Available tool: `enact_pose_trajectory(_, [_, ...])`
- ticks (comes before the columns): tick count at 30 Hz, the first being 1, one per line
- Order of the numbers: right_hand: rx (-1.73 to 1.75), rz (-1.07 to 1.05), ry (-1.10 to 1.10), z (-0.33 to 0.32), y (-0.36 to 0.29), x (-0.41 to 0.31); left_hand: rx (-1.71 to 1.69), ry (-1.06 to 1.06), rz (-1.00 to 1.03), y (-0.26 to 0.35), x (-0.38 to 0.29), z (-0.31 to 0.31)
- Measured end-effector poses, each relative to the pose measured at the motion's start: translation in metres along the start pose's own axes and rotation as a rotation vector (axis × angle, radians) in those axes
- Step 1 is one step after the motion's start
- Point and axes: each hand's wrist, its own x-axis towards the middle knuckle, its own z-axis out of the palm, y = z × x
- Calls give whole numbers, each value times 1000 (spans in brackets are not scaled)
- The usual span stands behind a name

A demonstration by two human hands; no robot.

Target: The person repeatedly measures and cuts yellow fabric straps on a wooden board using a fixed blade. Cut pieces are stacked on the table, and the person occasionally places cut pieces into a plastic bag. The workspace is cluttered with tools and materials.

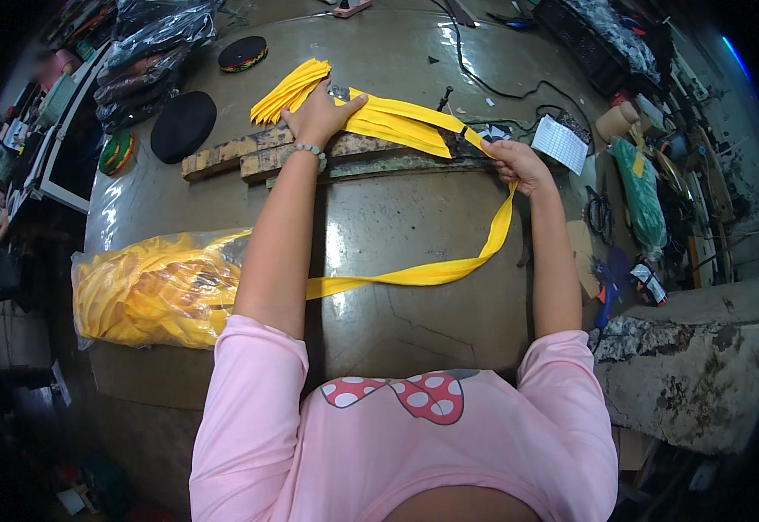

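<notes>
My left hand (322, 114), with a bead bracelet at the wrist, lies with spread fingers on a stack of folded yellow strips (294, 91) at the far side of the table. More yellow strips (395, 127) lie over wooden bars to its right. My right hand (516, 166) pinches a long yellow zipper-like strip (477, 138), with a small dark piece on it just left of the fingers. From this hand the strip hangs, twists and runs left under my left forearm towards a clear plastic bag of yellow strips (157, 287).
Dark round caps (183, 127) and wrapped goods (141, 65) stand at the left. Wooden bars (216, 156) cross the table. At the right are gridded paper (560, 145), scissors (599, 214), a blue glue gun (606, 287) and a green bag (640, 196). A black cable (497, 94) curves behind.
</notes>
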Motion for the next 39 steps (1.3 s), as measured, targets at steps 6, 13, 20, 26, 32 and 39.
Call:
enact_pose_trajectory(6, [-5,4,-19,3,6,4,-2,14,0,-1,1,2])
enact_pose_trajectory(13, [-17,3,-8,6,9,5,8,-7,-4,-3,2,2])
enact_pose_trajectory(20, [-91,-16,23,7,11,6,-4,2,-1,-3,1,2])
enact_pose_trajectory(26, [-92,-24,23,8,12,5,-42,17,16,-1,-1,0])
enact_pose_trajectory(32, [-108,-24,21,8,12,5,-42,32,10,-1,-2,0])
enact_pose_trajectory(39, [-129,-25,20,10,10,0,-57,32,2,-2,-2,2])
